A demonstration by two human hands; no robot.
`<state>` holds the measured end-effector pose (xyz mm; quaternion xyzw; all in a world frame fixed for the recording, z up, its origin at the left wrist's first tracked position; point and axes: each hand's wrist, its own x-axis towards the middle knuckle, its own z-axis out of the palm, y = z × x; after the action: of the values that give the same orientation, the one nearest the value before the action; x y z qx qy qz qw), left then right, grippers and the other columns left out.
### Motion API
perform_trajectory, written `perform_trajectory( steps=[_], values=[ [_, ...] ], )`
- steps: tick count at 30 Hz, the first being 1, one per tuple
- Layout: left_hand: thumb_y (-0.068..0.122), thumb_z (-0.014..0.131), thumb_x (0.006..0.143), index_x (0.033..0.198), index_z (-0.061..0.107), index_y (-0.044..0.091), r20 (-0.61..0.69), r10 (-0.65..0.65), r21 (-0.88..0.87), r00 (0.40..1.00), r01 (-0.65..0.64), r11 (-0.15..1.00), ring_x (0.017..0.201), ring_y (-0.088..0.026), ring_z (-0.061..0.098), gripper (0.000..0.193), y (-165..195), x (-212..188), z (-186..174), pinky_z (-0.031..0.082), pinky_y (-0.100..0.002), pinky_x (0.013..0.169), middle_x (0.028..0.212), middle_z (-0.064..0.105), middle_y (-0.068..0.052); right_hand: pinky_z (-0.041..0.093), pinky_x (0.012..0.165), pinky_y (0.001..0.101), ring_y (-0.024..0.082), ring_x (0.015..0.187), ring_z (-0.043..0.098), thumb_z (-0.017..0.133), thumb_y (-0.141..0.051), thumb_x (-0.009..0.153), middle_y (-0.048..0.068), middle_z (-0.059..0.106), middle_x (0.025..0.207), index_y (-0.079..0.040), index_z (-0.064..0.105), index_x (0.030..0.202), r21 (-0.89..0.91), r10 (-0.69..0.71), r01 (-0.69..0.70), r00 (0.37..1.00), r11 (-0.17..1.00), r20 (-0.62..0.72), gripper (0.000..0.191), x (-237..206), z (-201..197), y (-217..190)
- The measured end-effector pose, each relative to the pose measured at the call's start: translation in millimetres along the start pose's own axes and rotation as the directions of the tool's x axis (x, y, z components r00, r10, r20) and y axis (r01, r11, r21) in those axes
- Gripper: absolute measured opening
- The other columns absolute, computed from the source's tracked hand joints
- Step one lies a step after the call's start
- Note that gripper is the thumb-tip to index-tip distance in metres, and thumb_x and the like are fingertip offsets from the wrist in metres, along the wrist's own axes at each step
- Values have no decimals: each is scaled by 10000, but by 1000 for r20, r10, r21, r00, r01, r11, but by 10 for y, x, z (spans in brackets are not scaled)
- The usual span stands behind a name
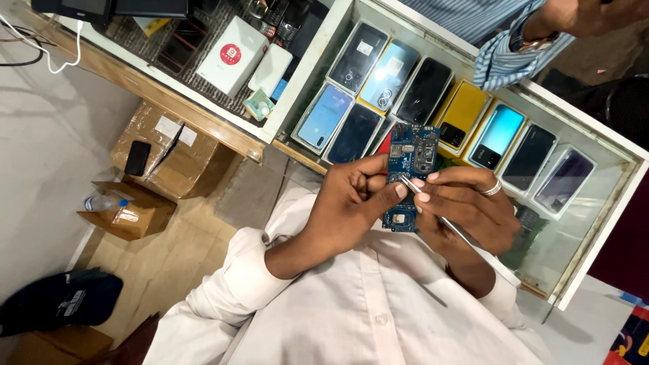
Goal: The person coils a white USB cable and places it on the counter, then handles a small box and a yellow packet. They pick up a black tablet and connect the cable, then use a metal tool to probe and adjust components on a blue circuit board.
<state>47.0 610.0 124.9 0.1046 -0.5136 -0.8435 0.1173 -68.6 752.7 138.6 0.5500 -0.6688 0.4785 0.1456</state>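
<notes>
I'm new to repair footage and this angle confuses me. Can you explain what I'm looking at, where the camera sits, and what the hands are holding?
The one picture comes from a camera worn on the person's head, looking down over their white shirt. There is no machine, only two bare hands. The left hand pinches a blue circuit board. The right hand, wearing a ring, holds thin metal tweezers with the tips at the board. Beyond is a glass display counter with rows of phones inside. Another person's striped sleeve shows at the top. Cardboard boxes sit on the floor.
</notes>
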Motion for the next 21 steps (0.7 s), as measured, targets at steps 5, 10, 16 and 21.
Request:
perform_trajectory(
  steps=[5, 10, 16, 21],
  values=[
    [14, 610, 1058, 1323, 624, -71, 40, -20, -45, 999, 21, 999, 798, 32, 545, 279, 7, -2, 3, 447, -167, 707, 869, 719, 23, 605, 777, 318, 243, 948, 725, 798, 74, 866, 101, 745, 903, -56, 703, 965, 25, -16, 16, 999, 1000, -29, 189, -16, 11, 43],
    [-7, 595, 1056, 1331, 618, -71, 37, -27, -40, 999, 29, 999, 808, 24, 558, 284, 30, -20, -2, 464, -172, 720, 890, 719, 21, 602, 783, 326, 245, 949, 727, 797, 61, 877, 101, 748, 902, -65, 696, 954, 37, -29, 30, 999, 999, -15, 178, -27, 15, 57],
    [-25, 604, 1082, 1314, 644, -86, 37, -10, -11, 999, 11, 1000, 791, 18, 519, 243, 35, -58, -20, 437, -172, 699, 849, 675, 19, 604, 729, 302, 246, 938, 730, 795, 53, 885, 92, 745, 897, -71, 694, 962, 45, -44, 45, 999, 998, -27, 177, -23, 27, 36],
    [-26, 597, 1050, 1345, 618, -77, 55, -28, -28, 998, 29, 999, 809, 14, 572, 300, 47, -60, -12, 469, -176, 705, 901, 729, 1, 592, 721, 315, 250, 901, 732, 785, 63, 851, 94, 736, 857, -70, 692, 935, 37, -64, 66, 997, 997, -39, 183, -23, 15, 61]
  ],
)
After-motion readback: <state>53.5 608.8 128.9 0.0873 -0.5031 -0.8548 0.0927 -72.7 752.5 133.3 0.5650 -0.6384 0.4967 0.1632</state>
